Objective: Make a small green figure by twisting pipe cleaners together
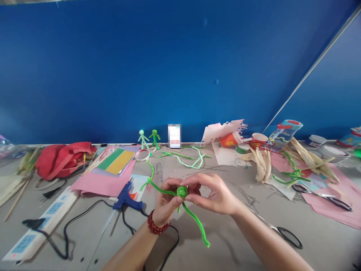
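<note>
My left hand [166, 201] and my right hand [214, 194] meet in front of me above the grey table [239, 241]. Both pinch a bright green pipe cleaner [182, 192] wound into a small ball at its middle. One loose end runs up and left towards a clear ruler [159, 174]; the other hangs down to the right. Something red shows behind the ball, under my right fingers; I cannot make it out. A red bead bracelet [156, 226] circles my left wrist.
A blue glue gun [126, 199] with a black cord lies left, beside a white power strip [42, 226]. Pink and coloured paper sheets [113, 165], a red cloth [62, 158], two small pipe-cleaner figures [149, 139], paper cups [231, 140], corn husks [262, 163] and scissors [324, 195] crowd the table.
</note>
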### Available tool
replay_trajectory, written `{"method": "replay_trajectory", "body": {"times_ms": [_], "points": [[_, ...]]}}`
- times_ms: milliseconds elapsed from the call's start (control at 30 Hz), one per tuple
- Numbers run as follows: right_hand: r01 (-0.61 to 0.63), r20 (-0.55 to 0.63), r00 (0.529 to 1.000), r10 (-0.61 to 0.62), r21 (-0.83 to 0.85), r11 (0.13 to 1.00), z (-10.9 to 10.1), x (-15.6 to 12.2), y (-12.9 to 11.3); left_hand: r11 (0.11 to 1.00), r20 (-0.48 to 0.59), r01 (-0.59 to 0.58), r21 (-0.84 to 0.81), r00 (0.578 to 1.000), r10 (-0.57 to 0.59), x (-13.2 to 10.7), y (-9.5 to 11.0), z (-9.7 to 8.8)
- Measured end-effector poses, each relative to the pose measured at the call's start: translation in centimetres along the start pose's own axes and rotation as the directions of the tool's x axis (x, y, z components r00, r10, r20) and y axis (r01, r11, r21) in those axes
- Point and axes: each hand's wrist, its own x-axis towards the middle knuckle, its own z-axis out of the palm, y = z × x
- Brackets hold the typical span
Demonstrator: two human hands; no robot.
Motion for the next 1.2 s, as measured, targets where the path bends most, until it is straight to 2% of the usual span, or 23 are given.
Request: {"method": "replay_trajectory", "body": {"times_ms": [200,400,567,800,933,1000,1067,1200], "points": [[0.016,-0.030,0.999,-0.016,-0.010,1.000,0.5,0.0,0.2,0.998,-0.042,-0.015,0.053,0.999,0.017,0.1,-0.3,-0.3],[0.001,-0.023,1.000,-0.001,-0.018,1.000,0.5,0.1,0.3,0.998,-0.020,-0.049,0.038,0.999,0.050,0.1,-0.5,-0.2],[0.012,-0.038,0.999,-0.010,0.048,0.999,0.4,0.2,0.3,1.000,-0.064,0.023,0.020,0.998,-0.021,0.1,-0.2,0.2],[0.130,0.017,0.991,-0.129,-0.100,0.986,0.4,0.3,0.7,0.998,-0.066,0.068,-0.017,0.995,-0.069,0.2,0.2,0.6],[0.106,0.025,0.994,-0.105,-0.043,0.993,0.3,0.1,0.8,0.990,-0.094,0.112,-0.080,0.988,-0.119,0.3,0.3,0.6],[0.044,0.017,0.999,-0.044,0.026,0.999,0.0,0.0,0.8,0.974,-0.059,0.176,-0.143,0.981,-0.186,0.3,0.1,0.4],[-0.014,0.017,1.000,0.014,0.056,0.998,-0.3,0.0,0.7,0.946,0.031,0.243,-0.216,0.970,-0.242,0.2,-0.3,0.1],[-0.081,0.080,0.994,0.080,0.011,0.997,-0.3,0.0,0.6,0.913,0.154,0.296,-0.280,0.953,-0.262,0.0,-1.3,-0.2]]}}
